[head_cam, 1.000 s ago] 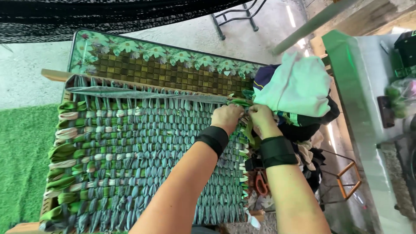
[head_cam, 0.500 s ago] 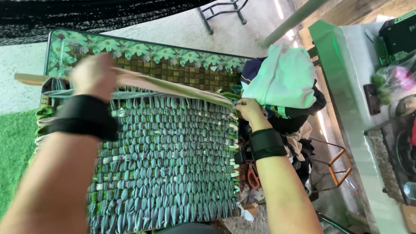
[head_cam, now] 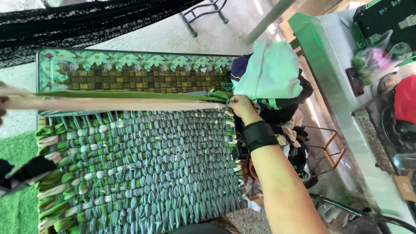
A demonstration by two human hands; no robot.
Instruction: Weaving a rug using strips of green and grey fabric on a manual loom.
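Pinching the end of a green fabric strip [head_cam: 130, 95] at the mat's right edge: right hand [head_cam: 241, 106], fingers closed on it. Strip runs taut leftward along a flat wooden stick [head_cam: 108, 104], across the top of the woven rag mat [head_cam: 138, 169]. Left hand [head_cam: 2, 106] barely in frame at the left edge, grip state can't tell. Hands well apart. Pile of cloth [head_cam: 271, 73] just beside right hand.

green and grey woven mat [head_cam: 143, 169], green floral-bordered frame [head_cam: 130, 60], black wristband [head_cam: 258, 135], pale green cloth [head_cam: 271, 71]
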